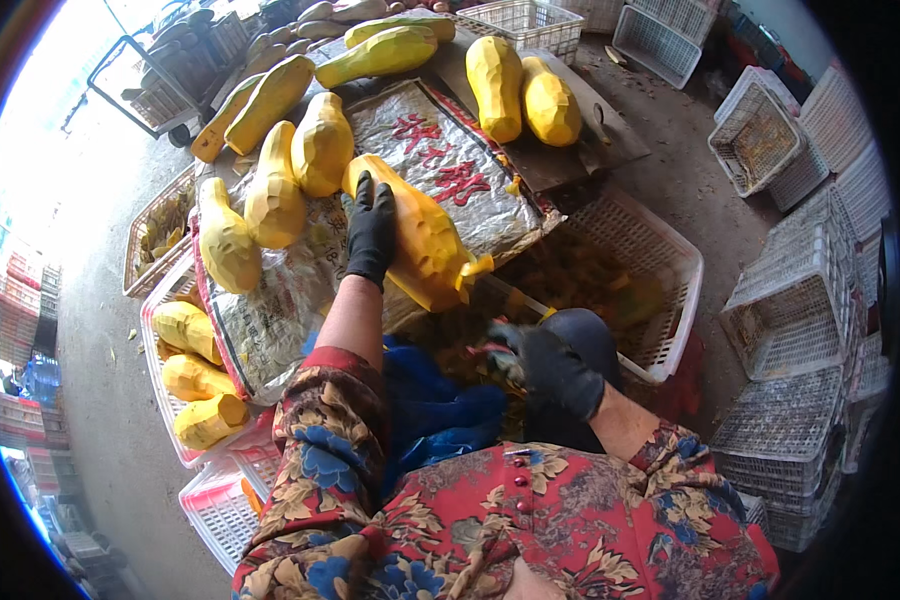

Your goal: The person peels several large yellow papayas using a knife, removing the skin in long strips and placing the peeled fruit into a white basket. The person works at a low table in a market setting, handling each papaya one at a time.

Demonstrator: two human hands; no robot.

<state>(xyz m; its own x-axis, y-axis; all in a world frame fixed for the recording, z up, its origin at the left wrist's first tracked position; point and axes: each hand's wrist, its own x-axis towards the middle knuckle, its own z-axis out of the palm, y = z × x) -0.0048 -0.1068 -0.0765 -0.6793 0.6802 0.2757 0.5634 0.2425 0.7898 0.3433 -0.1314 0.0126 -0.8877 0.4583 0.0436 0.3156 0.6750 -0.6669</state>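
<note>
A peeled yellow squash (410, 235) lies slanting across the near edge of a sack-covered board. My left hand (372, 232), in a black glove, rests over its upper side and grips it. A curl of peel (478, 268) sticks out at the squash's near end. My right hand (555, 370), gloved too, is closed to the right of that end, apart from the squash. It holds a small tool with a reddish handle (490, 348), blurred so its kind is unclear. More faceted peeled squashes (275, 185) lie along the board's left and far sides.
Two peeled squashes (495, 90) lie on the board's right part. Below it, a white crate (682, 300) holds peelings. At left, another crate (175, 440) holds peeled squashes. Stacked crates (790, 310) line the right side. A cart (135, 85) stands at the far left.
</note>
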